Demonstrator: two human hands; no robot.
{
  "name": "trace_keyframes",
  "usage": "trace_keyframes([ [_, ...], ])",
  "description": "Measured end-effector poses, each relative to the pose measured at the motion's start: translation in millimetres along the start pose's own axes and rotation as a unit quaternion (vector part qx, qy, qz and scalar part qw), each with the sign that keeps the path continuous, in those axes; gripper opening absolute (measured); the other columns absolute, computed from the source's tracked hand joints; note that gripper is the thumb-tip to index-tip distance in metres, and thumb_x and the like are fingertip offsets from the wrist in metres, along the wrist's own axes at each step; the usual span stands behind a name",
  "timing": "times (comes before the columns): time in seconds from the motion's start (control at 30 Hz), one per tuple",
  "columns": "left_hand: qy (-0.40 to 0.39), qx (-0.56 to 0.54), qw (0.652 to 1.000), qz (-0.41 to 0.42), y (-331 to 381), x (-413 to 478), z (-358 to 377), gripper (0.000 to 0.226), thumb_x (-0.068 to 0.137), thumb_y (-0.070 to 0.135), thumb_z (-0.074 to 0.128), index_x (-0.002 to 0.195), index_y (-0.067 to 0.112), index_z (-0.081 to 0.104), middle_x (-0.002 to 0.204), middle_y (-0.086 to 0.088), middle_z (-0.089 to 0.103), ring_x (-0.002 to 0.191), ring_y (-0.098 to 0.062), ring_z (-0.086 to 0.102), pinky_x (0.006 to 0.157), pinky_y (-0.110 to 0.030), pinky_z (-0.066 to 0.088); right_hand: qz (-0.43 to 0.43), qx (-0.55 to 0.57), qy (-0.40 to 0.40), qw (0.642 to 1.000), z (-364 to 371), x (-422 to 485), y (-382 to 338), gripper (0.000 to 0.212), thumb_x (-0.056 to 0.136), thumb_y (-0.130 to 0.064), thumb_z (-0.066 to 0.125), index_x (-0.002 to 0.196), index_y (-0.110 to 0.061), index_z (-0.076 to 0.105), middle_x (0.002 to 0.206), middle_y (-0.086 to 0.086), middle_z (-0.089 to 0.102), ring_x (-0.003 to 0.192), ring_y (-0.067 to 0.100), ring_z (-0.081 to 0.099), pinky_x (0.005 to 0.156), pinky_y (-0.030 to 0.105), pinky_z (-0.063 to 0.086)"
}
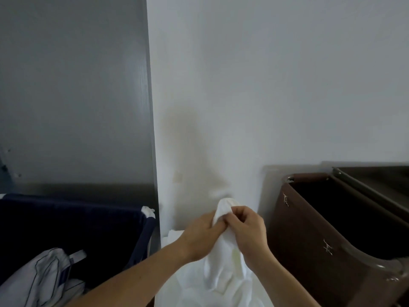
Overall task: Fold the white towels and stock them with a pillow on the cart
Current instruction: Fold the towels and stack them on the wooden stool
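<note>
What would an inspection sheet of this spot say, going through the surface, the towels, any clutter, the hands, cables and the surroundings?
Surface: no table or cart top seen.
Job's things: white towel held up in front of the wall, its top edge bunched, the rest hanging down out of the frame; no pillow seen for certain.
Clutter: crumpled white linen with dark piping in the dark blue bin; brown bin on the right, inside too dark to tell.
Hands: left hand and right hand both pinch the towel's top edge, close together.
Cables: nothing seen.
Surroundings: white wall; grey panel at left.
</note>
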State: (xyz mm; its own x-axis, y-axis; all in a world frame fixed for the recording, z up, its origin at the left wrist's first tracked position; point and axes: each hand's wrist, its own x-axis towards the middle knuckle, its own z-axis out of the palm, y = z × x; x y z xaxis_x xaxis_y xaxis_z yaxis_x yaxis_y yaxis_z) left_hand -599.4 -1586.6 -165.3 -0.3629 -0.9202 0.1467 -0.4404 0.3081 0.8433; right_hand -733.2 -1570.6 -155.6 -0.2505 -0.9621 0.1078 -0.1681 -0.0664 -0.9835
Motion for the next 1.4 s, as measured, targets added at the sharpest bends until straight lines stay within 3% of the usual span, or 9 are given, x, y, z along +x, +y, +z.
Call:
trace_keyframes([
  [0.07,0.075,0.012,0.997,0.021,3,-1,-4,0.022,0.102,0.043,0.038,0.113,0.04,0.057,0.121,0.008,0.056,0.105,-0.006,0.058,0.095,-0.035,0.051,0.009,0.037,0.034,0.999,-3,2,-1,0.012,0.087,-0.02,0.074,0.076,-0.017,0.07,0.066,-0.002,0.068,0.064,0.013,0.062,0.065,0.034,0.055],
  [0.13,0.182,0.035,0.981,0.059,6,-2,-11,0.028,0.104,0.032,0.04,0.131,0.033,0.048,0.119,0.011,0.05,0.104,-0.001,0.054,0.097,-0.029,0.049,0.009,0.055,0.064,0.996,-4,4,-2,0.01,0.088,-0.022,0.073,0.081,-0.017,0.07,0.072,0.003,0.07,0.067,0.017,0.063,0.065,0.035,0.056],
  [0.23,0.193,0.073,0.974,0.099,12,3,-17,0.033,0.101,0.026,0.049,0.134,0.024,0.049,0.091,0.011,0.063,0.083,-0.006,0.063,0.08,-0.029,0.056,-0.012,0.061,0.082,0.995,1,1,-6,0.011,0.089,-0.025,0.072,0.082,-0.018,0.068,0.073,0.0,0.068,0.065,0.012,0.06,0.059,0.024,0.051],
  [0.47,0.293,-0.111,0.946,-0.079,10,3,-10,0.006,0.094,0.024,0.064,0.096,0.029,0.066,0.09,0.016,0.068,0.085,-0.003,0.065,0.078,-0.024,0.058,-0.062,-0.078,0.054,0.994,10,-13,-6,0.016,0.089,-0.021,0.071,0.081,-0.029,0.06,0.079,-0.01,0.066,0.074,0.003,0.061,0.06,0.008,0.043],
  [0.7,0.291,-0.159,0.939,-0.096,21,2,10,0.004,0.093,0.018,0.065,0.094,0.021,0.068,0.081,0.009,0.071,0.071,0.005,0.066,0.062,-0.01,0.052,-0.1,-0.115,0.036,0.988,13,-20,-12,0.03,0.091,-0.019,0.067,0.074,-0.036,0.05,0.08,-0.015,0.06,0.074,-0.001,0.057,0.061,0.002,0.04],
  [0.93,0.203,-0.443,0.864,-0.13,27,2,9,0.016,0.093,0.01,0.061,0.108,0.005,0.066,0.102,-0.018,0.072,0.091,-0.027,0.071,0.08,-0.032,0.059,-0.124,-0.094,0.007,0.988,-1,-7,0,0.019,0.098,-0.023,0.059,0.082,-0.033,0.065,0.086,-0.013,0.067,0.084,0.0,0.061,0.066,0.014,0.044],
  [1.1,0.135,-0.368,0.917,-0.075,25,-2,9,0.04,0.09,-0.005,0.062,0.124,0.016,0.059,0.114,0.004,0.073,0.105,-0.008,0.069,0.091,-0.02,0.053,-0.075,-0.06,0.006,0.995,-1,1,6,0.027,0.091,-0.015,0.068,0.073,-0.034,0.071,0.077,-0.019,0.07,0.074,0.003,0.064,0.061,0.014,0.046],
  [1.27,0.114,-0.261,0.958,-0.034,16,-8,7,0.044,0.088,-0.007,0.063,0.125,0.018,0.058,0.106,0.01,0.074,0.1,-0.003,0.069,0.08,-0.013,0.052,-0.01,0.01,0.025,1.0,-1,3,11,0.012,0.08,-0.015,0.08,0.072,-0.021,0.073,0.069,-0.011,0.071,0.068,0.007,0.066,0.067,0.024,0.049],
  [1.4,0.117,-0.188,0.975,-0.026,7,-13,7,0.042,0.086,-0.001,0.068,0.115,0.028,0.062,0.098,0.013,0.075,0.095,-0.003,0.07,0.077,-0.015,0.053,0.032,0.047,0.006,0.998,1,0,14,0.026,0.074,-0.015,0.085,0.092,-0.021,0.067,0.076,-0.004,0.072,0.073,0.01,0.07,0.068,0.026,0.054],
])
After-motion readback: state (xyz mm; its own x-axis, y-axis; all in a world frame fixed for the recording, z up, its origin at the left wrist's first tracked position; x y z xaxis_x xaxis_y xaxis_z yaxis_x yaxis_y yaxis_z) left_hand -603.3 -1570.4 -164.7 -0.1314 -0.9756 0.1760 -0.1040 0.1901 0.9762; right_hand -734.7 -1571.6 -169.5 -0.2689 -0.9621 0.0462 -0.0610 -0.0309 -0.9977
